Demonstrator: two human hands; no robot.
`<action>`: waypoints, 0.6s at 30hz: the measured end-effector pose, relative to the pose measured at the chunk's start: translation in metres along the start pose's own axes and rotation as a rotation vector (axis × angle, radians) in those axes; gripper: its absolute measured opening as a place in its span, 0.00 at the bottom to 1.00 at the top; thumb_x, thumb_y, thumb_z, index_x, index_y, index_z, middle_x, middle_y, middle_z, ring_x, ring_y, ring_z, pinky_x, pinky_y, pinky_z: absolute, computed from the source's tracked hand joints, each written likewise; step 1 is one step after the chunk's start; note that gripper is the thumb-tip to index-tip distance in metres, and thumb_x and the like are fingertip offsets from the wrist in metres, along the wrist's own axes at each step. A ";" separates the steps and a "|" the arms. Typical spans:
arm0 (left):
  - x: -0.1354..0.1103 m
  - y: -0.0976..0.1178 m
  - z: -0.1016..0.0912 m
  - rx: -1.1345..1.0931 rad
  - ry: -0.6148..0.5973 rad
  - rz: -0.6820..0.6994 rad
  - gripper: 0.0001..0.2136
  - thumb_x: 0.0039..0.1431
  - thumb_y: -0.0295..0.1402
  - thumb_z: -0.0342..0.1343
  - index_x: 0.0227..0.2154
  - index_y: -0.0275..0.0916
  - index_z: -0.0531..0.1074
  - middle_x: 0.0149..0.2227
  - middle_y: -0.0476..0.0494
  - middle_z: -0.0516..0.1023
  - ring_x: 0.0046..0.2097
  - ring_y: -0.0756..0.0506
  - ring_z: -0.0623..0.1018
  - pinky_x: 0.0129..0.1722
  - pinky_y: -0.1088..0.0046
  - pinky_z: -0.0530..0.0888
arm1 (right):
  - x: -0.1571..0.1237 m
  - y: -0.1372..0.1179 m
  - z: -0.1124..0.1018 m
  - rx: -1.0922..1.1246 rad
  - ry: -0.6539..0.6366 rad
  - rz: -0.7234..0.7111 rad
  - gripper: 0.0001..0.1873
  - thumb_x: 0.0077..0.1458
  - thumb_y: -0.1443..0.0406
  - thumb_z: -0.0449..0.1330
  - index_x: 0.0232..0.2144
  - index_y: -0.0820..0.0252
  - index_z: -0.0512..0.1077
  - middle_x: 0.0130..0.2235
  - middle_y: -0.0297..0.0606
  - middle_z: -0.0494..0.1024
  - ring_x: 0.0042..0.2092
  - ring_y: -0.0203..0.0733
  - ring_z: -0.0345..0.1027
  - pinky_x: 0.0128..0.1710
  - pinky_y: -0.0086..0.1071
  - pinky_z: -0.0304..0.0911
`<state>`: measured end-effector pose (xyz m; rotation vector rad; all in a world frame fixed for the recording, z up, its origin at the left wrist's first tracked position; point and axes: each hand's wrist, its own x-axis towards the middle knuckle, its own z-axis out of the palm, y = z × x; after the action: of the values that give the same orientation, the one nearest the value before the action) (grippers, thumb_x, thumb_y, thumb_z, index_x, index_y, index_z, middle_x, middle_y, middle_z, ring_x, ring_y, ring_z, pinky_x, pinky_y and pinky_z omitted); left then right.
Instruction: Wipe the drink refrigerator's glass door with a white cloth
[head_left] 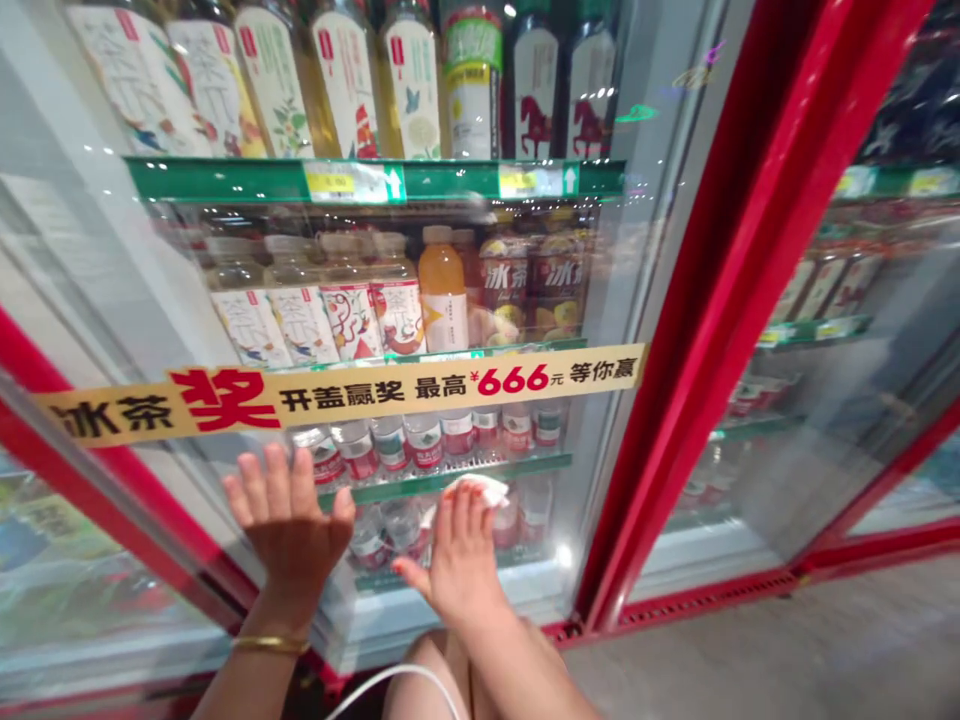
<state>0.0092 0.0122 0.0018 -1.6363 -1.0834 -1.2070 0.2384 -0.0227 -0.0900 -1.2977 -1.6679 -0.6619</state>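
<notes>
Crumpled white cloth (489, 489), probably light and limp, seems pinchable where it juts past the straight, flattened fingers of the right hand (463, 562); the left hand (292, 525) is splayed, holding nothing.

Smooth glass door (360, 218), glossy frame (701, 330)

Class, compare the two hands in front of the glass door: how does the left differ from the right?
The left hand has a gold bracelet at its wrist; the right hand shows none. The right hand covers part of a white cloth, while the left hand shows no cloth. Both are open, with their backs in view.
</notes>
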 end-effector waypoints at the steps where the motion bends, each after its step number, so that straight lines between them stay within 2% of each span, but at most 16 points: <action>1: 0.001 -0.001 -0.001 -0.005 -0.002 0.014 0.43 0.69 0.40 0.57 0.81 0.47 0.43 0.83 0.35 0.43 0.83 0.28 0.43 0.78 0.26 0.46 | -0.009 -0.004 0.004 0.012 -0.036 -0.081 0.60 0.67 0.31 0.47 0.82 0.62 0.37 0.81 0.51 0.50 0.82 0.66 0.35 0.69 0.62 0.69; 2: 0.001 -0.001 -0.002 -0.009 -0.001 0.030 0.42 0.69 0.40 0.57 0.81 0.46 0.43 0.83 0.34 0.43 0.83 0.29 0.42 0.78 0.27 0.45 | -0.018 0.002 0.004 0.019 -0.064 -0.117 0.59 0.66 0.31 0.50 0.82 0.56 0.39 0.81 0.45 0.53 0.82 0.62 0.38 0.70 0.57 0.69; 3: 0.002 0.000 -0.003 -0.011 -0.001 0.042 0.42 0.70 0.40 0.56 0.81 0.45 0.43 0.83 0.34 0.43 0.83 0.29 0.42 0.79 0.28 0.45 | -0.026 0.018 0.000 0.018 -0.075 -0.112 0.57 0.67 0.32 0.51 0.82 0.55 0.39 0.81 0.45 0.51 0.82 0.62 0.38 0.71 0.57 0.67; 5: 0.004 0.002 -0.004 -0.007 0.012 0.055 0.41 0.71 0.41 0.55 0.81 0.44 0.44 0.83 0.34 0.43 0.83 0.30 0.42 0.79 0.30 0.45 | -0.036 0.062 -0.014 -0.018 -0.050 0.031 0.55 0.71 0.38 0.50 0.82 0.61 0.32 0.82 0.54 0.37 0.82 0.70 0.28 0.73 0.71 0.57; 7: 0.006 0.005 -0.004 -0.001 0.022 0.058 0.40 0.71 0.41 0.54 0.81 0.43 0.44 0.83 0.33 0.44 0.83 0.30 0.42 0.79 0.29 0.45 | -0.041 0.094 -0.024 -0.047 0.004 0.276 0.53 0.75 0.45 0.45 0.79 0.70 0.21 0.80 0.66 0.20 0.81 0.77 0.17 0.70 0.85 0.47; 8: 0.007 0.006 -0.004 0.000 0.026 0.057 0.40 0.72 0.41 0.53 0.81 0.42 0.45 0.83 0.33 0.44 0.83 0.30 0.42 0.78 0.28 0.46 | -0.042 0.096 -0.024 -0.046 0.024 0.370 0.52 0.76 0.46 0.44 0.78 0.73 0.18 0.78 0.69 0.16 0.80 0.78 0.14 0.68 0.88 0.44; 9: 0.008 0.007 -0.004 0.000 0.028 0.055 0.39 0.72 0.41 0.52 0.81 0.41 0.45 0.82 0.32 0.45 0.83 0.30 0.43 0.78 0.28 0.46 | -0.043 0.089 -0.021 -0.028 0.025 0.400 0.53 0.76 0.46 0.43 0.77 0.74 0.17 0.78 0.71 0.15 0.80 0.78 0.12 0.68 0.89 0.42; 10: 0.008 0.007 -0.005 0.000 0.031 0.054 0.39 0.72 0.41 0.52 0.80 0.40 0.46 0.82 0.31 0.45 0.83 0.29 0.43 0.78 0.28 0.46 | -0.046 0.072 -0.017 0.005 0.006 0.358 0.55 0.75 0.44 0.44 0.77 0.75 0.17 0.78 0.71 0.18 0.80 0.77 0.12 0.69 0.87 0.43; 12: 0.008 0.006 -0.005 0.000 0.034 0.061 0.39 0.72 0.41 0.52 0.80 0.39 0.47 0.82 0.30 0.46 0.83 0.30 0.43 0.78 0.28 0.46 | -0.051 0.029 -0.006 0.087 -0.074 0.123 0.59 0.72 0.37 0.48 0.80 0.71 0.26 0.81 0.63 0.33 0.82 0.69 0.18 0.74 0.75 0.48; 14: 0.008 0.004 -0.005 -0.005 0.032 0.069 0.39 0.71 0.41 0.53 0.80 0.40 0.46 0.82 0.31 0.46 0.83 0.31 0.43 0.78 0.29 0.46 | -0.055 0.001 0.000 0.140 -0.172 -0.115 0.59 0.66 0.31 0.50 0.82 0.58 0.39 0.81 0.45 0.50 0.83 0.56 0.33 0.77 0.55 0.56; 15: 0.008 0.003 -0.005 -0.011 0.029 0.069 0.40 0.71 0.41 0.53 0.80 0.40 0.46 0.82 0.32 0.45 0.83 0.31 0.43 0.78 0.29 0.46 | -0.056 0.000 -0.001 0.146 -0.199 -0.173 0.58 0.65 0.30 0.51 0.82 0.54 0.42 0.81 0.41 0.54 0.83 0.53 0.39 0.77 0.50 0.57; 16: 0.008 0.003 -0.005 -0.020 0.029 0.065 0.40 0.71 0.41 0.54 0.81 0.42 0.46 0.82 0.33 0.45 0.83 0.30 0.43 0.78 0.29 0.45 | -0.056 0.009 -0.004 0.130 -0.203 -0.176 0.57 0.66 0.31 0.51 0.82 0.55 0.42 0.81 0.42 0.53 0.82 0.54 0.40 0.77 0.49 0.57; 18: 0.008 0.003 -0.004 -0.035 0.035 0.052 0.40 0.70 0.42 0.54 0.81 0.43 0.46 0.83 0.36 0.45 0.83 0.30 0.43 0.78 0.29 0.45 | -0.057 0.044 -0.016 0.050 -0.144 -0.015 0.55 0.72 0.38 0.51 0.82 0.64 0.34 0.82 0.55 0.39 0.83 0.63 0.32 0.77 0.61 0.54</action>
<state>0.0125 0.0089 0.0100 -1.6536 -0.9978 -1.2225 0.2879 -0.0486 -0.1379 -1.3246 -1.8003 -0.5421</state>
